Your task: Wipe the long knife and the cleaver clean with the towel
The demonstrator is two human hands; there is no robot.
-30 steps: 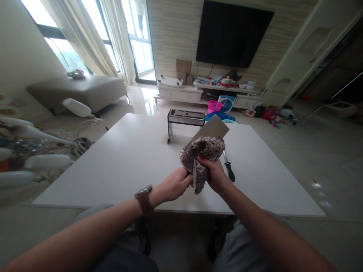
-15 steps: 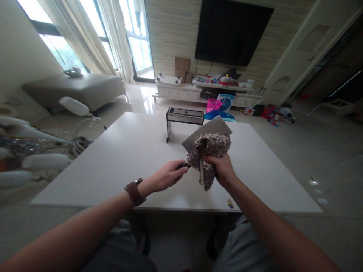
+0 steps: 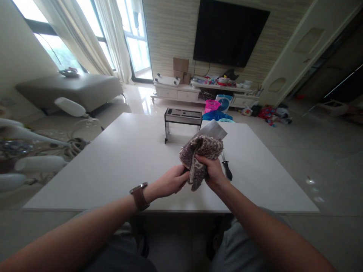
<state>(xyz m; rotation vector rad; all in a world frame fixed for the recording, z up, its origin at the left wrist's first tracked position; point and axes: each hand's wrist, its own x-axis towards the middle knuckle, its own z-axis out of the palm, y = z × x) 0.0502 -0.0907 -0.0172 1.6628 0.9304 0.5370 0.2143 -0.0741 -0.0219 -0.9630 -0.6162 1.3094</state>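
A broad-bladed cleaver (image 3: 215, 130) is held above the table, its blade pointing up and to the right. My left hand (image 3: 172, 179) is closed around its handle, which the fingers and cloth mostly hide. My right hand (image 3: 212, 172) grips a brown-and-cream fluffy cloth (image 3: 208, 145) folded over the lower part of the blade. Just right of that hand, a black-handled sharpening steel (image 3: 227, 170) lies on the white table (image 3: 121, 158). Beyond the cleaver stands a knife block (image 3: 183, 115) with a slotted metal top and clear sides.
Past the table are a pink basket (image 3: 212, 106), a blue plastic item (image 3: 217, 115) and a low white TV cabinet (image 3: 187, 94) with clutter on it. White lamp shades on curved arms (image 3: 41, 163) crowd the floor at left. A grey bench (image 3: 85, 88) stands by the window.
The cloth and right hand have slid slightly left and down toward the handle. Less of the blade's lower part shows, and the black-handled steel on the table has come into sight.
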